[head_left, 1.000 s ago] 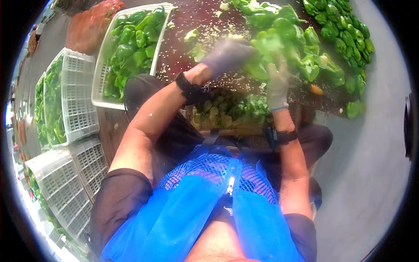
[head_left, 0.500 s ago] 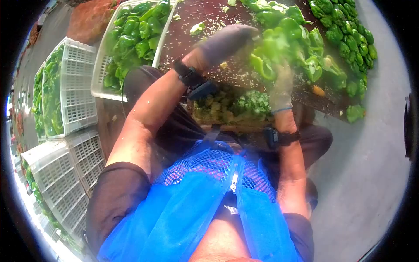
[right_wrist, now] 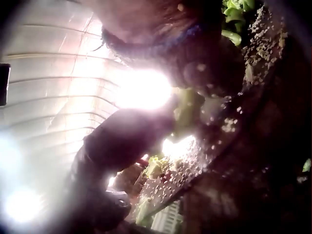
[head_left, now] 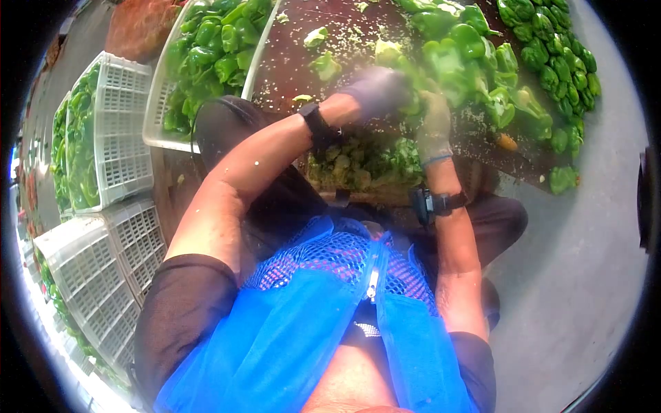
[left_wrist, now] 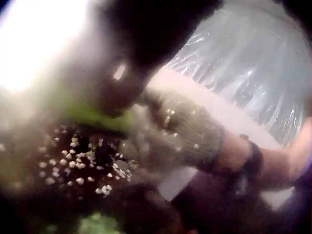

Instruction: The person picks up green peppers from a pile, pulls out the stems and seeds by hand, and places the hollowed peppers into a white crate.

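My gloved left hand [head_left: 377, 91] and gloved right hand [head_left: 435, 125] work close together at the near edge of the dark red tabletop [head_left: 303, 58]. Both are blurred in the head view. A green bell pepper [right_wrist: 187, 111] shows between them in the right wrist view, gripped by the right hand from above and by the left from the other side. It is a green blur in the left wrist view, and the fingers on it are mostly hidden. Just beyond the right hand lies a heap of cut-open green peppers [head_left: 475, 62]. Pale pepper cores [head_left: 325, 67] and seeds are scattered to the left.
A white crate [head_left: 153, 113] full of green peppers stands left of the table. More crates [head_left: 124, 131] are at the far left. Whole green peppers [head_left: 551, 62] line the right side, near a small orange piece [head_left: 507, 142]. Green scraps [head_left: 365, 164] fill a container below the edge.
The left hand reached out over the tabletop half a second ago with straighter fingers. It has come back toward the person, close to the right hand. The right hand has drawn slightly back from the heap.
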`<act>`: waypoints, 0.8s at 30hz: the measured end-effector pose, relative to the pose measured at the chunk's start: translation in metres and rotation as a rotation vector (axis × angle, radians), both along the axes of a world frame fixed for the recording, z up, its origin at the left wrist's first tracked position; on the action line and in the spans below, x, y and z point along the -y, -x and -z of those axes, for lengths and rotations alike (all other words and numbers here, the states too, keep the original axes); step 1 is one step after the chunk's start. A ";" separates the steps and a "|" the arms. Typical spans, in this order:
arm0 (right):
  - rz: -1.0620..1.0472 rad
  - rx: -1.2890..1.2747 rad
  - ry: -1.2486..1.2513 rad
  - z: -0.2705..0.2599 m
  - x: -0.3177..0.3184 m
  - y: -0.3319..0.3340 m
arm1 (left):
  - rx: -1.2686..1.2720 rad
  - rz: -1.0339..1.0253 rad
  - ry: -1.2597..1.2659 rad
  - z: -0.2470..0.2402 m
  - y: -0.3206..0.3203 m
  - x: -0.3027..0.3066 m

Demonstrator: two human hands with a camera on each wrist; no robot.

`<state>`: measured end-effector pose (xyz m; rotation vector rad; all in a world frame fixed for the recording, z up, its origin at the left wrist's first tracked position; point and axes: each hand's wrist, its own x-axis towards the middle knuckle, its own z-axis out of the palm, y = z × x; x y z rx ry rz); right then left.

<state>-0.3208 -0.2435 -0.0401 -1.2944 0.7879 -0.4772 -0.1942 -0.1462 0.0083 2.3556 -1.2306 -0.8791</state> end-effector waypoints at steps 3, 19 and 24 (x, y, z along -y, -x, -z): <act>0.029 -0.010 -0.015 -0.016 -0.009 0.000 | 0.030 0.034 -0.008 0.005 -0.002 0.003; 0.062 0.052 -0.124 0.028 0.022 -0.007 | -0.918 -0.146 0.406 -0.002 -0.020 -0.015; 0.042 0.002 0.069 0.019 0.012 -0.007 | -0.602 -0.153 0.491 0.054 -0.025 -0.002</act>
